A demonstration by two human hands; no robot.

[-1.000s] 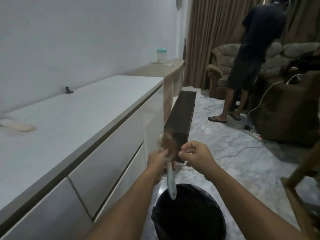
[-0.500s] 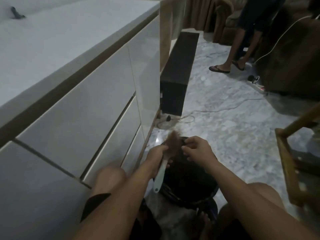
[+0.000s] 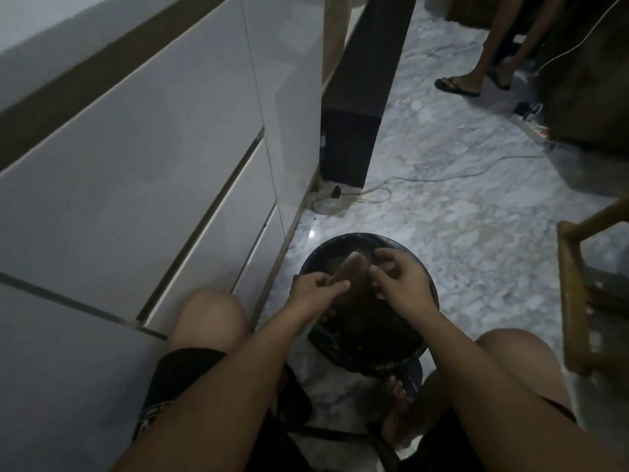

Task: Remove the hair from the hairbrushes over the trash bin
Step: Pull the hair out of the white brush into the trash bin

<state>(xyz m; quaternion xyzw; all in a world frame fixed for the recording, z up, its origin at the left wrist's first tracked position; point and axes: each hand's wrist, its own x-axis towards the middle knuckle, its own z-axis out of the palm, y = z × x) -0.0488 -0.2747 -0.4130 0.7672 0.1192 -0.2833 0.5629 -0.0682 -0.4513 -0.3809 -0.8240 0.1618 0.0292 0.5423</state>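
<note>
A black round trash bin [image 3: 318, 255] lined with a dark bag stands on the marble floor between my knees. Over its opening my left hand [image 3: 315, 289] is shut on a hairbrush [image 3: 352, 269], whose head is matted with brownish hair; the handle is hidden under the hand. My right hand [image 3: 401, 277] hovers just right of the brush head, fingers curled and pinching at the hair. Whether strands are between the fingertips is too dim to tell.
A white drawer cabinet [image 3: 163, 158] runs along the left. A dark box [image 3: 354, 131] stands beyond the bin with a cable [image 3: 442, 178] on the floor. Another person's sandalled feet [image 3: 457, 86] are at the back right. A wooden chair frame [image 3: 571, 294] is close on the right.
My view dropped from the cabinet top and room down to the bin. Both hands lowered with the brush until it sits just over the bin's opening.
</note>
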